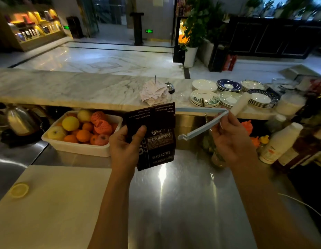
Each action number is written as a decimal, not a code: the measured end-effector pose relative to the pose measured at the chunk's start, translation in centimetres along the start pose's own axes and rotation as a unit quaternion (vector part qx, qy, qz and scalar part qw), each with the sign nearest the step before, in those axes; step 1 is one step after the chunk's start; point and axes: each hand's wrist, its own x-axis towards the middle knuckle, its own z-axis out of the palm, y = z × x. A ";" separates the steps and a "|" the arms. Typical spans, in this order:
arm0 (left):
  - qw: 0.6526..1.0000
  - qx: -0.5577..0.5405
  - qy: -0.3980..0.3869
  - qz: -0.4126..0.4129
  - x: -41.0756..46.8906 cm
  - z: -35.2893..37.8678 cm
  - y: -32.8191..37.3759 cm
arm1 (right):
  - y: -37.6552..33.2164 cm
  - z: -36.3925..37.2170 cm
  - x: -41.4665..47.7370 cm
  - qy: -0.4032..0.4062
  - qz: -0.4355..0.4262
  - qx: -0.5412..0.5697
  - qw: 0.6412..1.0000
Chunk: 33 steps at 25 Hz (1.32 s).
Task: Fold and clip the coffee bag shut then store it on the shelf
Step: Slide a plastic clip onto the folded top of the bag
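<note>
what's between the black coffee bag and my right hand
The head view shows the open pale blue plastic bag clip, held by the right hand; its arms point toward the black coffee bag.

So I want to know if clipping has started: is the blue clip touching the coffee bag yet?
Cannot tell. In the head view the open clip has its upper arm tip meeting the coffee bag's folded edge, but depth is unclear.

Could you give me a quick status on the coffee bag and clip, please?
Left hand holds coffee bag, top folded over. Right hand holds sealing clip, open, not yet on bag. Nothing in the way.
</note>
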 end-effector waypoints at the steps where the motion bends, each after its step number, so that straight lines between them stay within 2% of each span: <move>1: 1.000 0.000 -0.002 -0.001 0.0 0.6 0.0 | -0.1 0.5 -0.3 -0.005 0.009 0.017 1.000; 4: 1.000 0.000 -0.019 0.000 -0.2 2.2 0.1 | 0.3 2.2 -1.1 -0.025 0.027 0.040 0.999; 11: 0.997 0.051 -0.049 0.042 0.0 4.5 0.9 | 0.5 4.6 -1.9 -0.079 0.011 -0.028 0.996; 23: 0.998 0.002 -0.065 0.007 0.9 6.2 1.5 | 1.4 5.6 -1.8 -0.080 -0.017 -0.054 0.995; 29: 0.996 0.030 -0.082 0.030 1.5 5.7 1.6 | 1.4 5.6 -2.2 -0.088 -0.047 -0.180 0.978; 33: 0.995 0.039 -0.087 0.024 1.5 5.1 2.0 | 0.2 5.7 -2.2 -0.102 -0.085 -0.339 0.931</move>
